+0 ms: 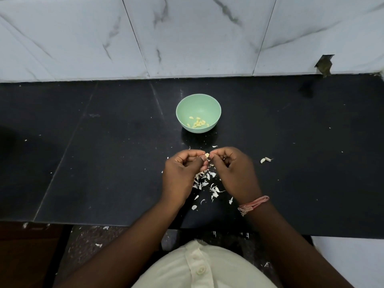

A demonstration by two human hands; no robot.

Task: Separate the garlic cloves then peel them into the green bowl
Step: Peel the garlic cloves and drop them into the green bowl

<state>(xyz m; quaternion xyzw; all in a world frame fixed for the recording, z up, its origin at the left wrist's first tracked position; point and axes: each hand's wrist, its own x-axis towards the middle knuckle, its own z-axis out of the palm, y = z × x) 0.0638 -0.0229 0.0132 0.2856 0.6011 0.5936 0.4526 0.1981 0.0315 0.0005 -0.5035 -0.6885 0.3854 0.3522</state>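
Nearest, papery white garlic skins (204, 185) litter the black stone counter (104, 163). Above them left hand (182, 170) and right hand (232, 169) pinch one small pale garlic clove (207, 156) between fingertips. Likely light, firm, slick once bare; best held at its ends. Two unpeeled cloves (265, 160) lie right. Farther, the round green bowl (198, 100) holds yellowish peeled cloves (198, 123).

Dim, soft light; wide-angle edge distortion.

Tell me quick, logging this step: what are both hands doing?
Left hand: pinching the garlic clove.
Right hand: pinching the same clove from the other side.
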